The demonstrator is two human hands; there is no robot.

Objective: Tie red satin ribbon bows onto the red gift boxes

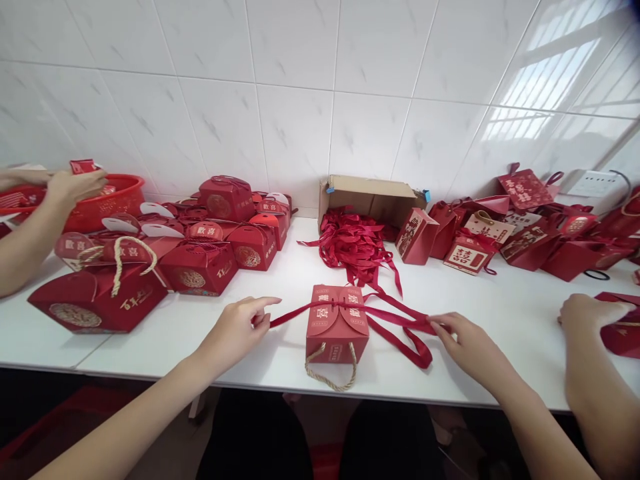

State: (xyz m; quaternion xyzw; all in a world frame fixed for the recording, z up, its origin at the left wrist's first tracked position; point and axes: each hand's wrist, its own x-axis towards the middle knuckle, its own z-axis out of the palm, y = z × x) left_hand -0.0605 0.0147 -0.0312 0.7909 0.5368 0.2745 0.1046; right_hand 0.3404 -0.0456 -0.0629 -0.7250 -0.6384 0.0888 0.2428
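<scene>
Between the person's two hands, near the table's [270,363] front edge, stands one red box [337,333] with pale print, two rounded top flaps and a beige rope handle [330,384] on its near side. The left hand [240,327] and right hand [463,343] each pinch a dark red ribbon [293,315] drawn across its top, slack loops lying at right. Behind are one carton [373,183], one ribbon heap [350,240], one basket [120,200] at left, and boxes [197,267] and bags [417,237] overlapping too much to count.
</scene>
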